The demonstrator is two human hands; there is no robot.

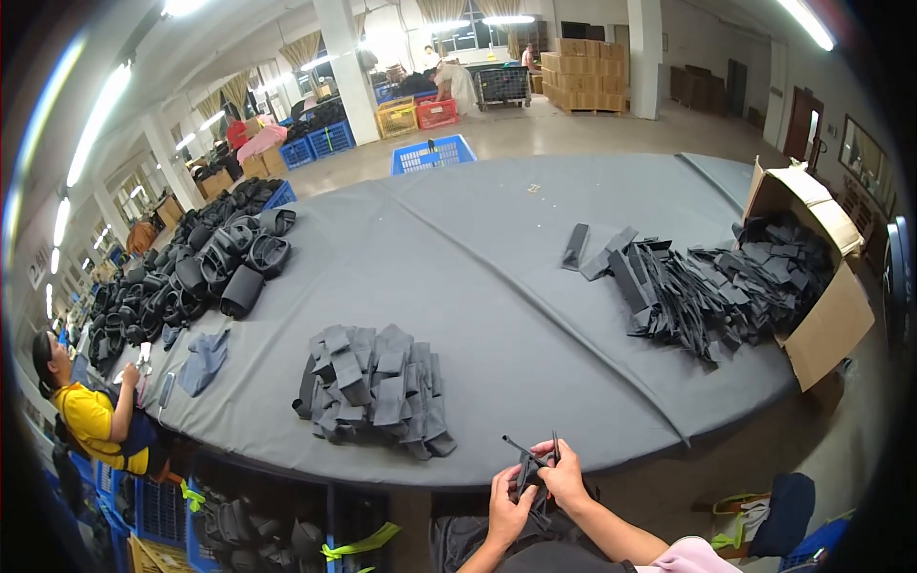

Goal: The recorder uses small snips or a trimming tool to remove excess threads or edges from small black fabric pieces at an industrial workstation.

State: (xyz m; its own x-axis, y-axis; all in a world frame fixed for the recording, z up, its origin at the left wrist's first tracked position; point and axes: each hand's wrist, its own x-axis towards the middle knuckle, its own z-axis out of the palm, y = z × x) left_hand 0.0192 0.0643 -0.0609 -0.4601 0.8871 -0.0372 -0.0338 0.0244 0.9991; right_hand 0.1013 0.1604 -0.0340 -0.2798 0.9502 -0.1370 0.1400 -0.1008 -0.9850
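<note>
Just off the near edge of the table, my two hands meet around a small piece of dark fabric (531,468). My left hand (507,508) is closed on one side of it, thumb toward the middle. Fingers of my right hand (565,477) pinch the other side, and a thin dark pointed thing, too small to name, sticks up beside them. A narrow dark strip juts from the piece toward the table. Dark cloth lies below my hands. To the left on the table is a stacked heap of flat dark grey fabric pieces (377,387).
A cardboard box (829,325) on its side spills dark strips (688,291) at the right. Black rounded pouches (205,267) are heaped at the left, near a person in yellow (91,420). Blue crates (167,511) stand below the table (478,286), whose cover has raised ridges.
</note>
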